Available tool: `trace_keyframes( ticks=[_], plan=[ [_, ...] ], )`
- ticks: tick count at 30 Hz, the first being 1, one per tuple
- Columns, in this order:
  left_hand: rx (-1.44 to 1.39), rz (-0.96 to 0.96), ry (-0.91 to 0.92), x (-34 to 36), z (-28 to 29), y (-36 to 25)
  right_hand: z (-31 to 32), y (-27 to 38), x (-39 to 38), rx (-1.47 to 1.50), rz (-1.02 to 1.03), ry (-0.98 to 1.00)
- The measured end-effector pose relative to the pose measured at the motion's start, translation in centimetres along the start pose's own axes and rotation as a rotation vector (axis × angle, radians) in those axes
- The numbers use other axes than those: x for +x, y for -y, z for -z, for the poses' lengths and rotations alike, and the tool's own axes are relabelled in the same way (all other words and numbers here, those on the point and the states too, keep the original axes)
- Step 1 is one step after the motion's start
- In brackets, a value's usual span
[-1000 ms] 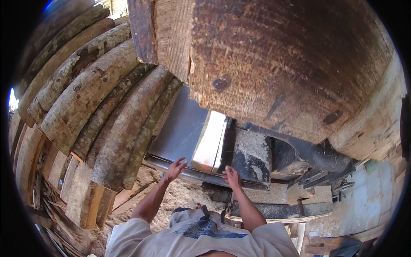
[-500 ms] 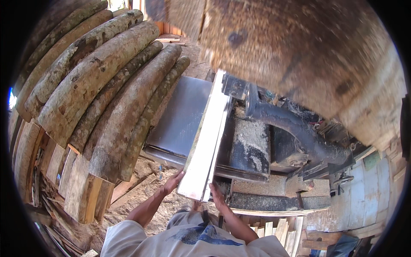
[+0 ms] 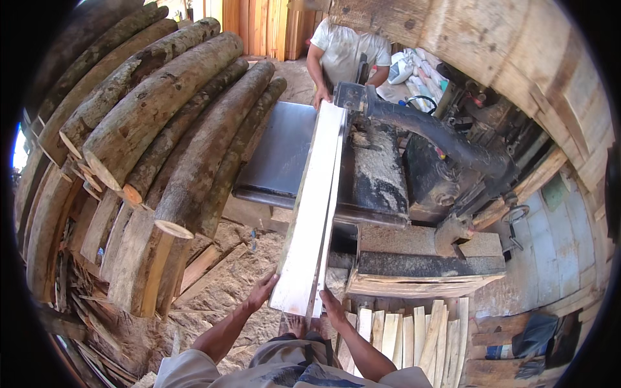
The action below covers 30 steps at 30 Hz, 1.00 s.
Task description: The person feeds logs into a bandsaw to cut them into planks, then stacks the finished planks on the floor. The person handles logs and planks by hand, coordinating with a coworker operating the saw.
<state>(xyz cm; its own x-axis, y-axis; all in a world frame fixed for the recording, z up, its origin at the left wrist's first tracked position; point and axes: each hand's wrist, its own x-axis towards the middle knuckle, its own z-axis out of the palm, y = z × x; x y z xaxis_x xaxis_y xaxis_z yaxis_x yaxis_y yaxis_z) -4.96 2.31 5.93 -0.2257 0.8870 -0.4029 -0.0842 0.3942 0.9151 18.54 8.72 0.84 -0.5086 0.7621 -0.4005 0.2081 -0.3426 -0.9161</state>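
A long pale wooden board lies lengthwise across the saw table, its near end jutting out toward me. A dark gap runs along its right side, parting off a narrow wooden strip. My left hand grips the board's left edge close to the near end. On the other side, my right hand is closed on the strip's edge; its fingertips are partly hidden. At the far end, a co-worker's hand touches the board beside the dark saw head.
Stacked logs fill the left side. The metal saw table has a dark curved machine arm on its right. Sawn pieces lie at lower right, by a sawdust-topped wooden block. Overhead are wooden planks.
The board and strip have slid toward me, with more of their length past the table edge. My hands moved back with them. The view has tilted up, revealing the co-worker.
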Motion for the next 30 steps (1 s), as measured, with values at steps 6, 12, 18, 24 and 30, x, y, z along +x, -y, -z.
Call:
trace_keyframes(
  ticks=[6, 12, 18, 24, 30],
  plan=[
    [-0.125, -0.103, 0.056, -6.3, 0.1, 8.0, -2.2, -4.4, -7.4, -0.018, 0.078, 0.01],
    [-0.207, -0.013, 0.094, -13.7, -1.0, 9.8, -4.4, -8.5, -13.6, -0.107, 0.121, -0.086],
    [-0.16, -0.104, 0.101, -21.3, -0.7, 12.8, -8.0, -8.7, -21.8, 0.085, 0.045, -0.008],
    [-0.225, 0.119, 0.154, -26.2, -3.4, 19.8, -9.3, -15.6, -29.2, -0.033, 0.078, -0.155],
    [-0.375, 0.214, 0.094, -29.2, -6.3, 17.5, -3.8, -19.9, -35.9, 0.911, -0.319, -0.278]
  ],
)
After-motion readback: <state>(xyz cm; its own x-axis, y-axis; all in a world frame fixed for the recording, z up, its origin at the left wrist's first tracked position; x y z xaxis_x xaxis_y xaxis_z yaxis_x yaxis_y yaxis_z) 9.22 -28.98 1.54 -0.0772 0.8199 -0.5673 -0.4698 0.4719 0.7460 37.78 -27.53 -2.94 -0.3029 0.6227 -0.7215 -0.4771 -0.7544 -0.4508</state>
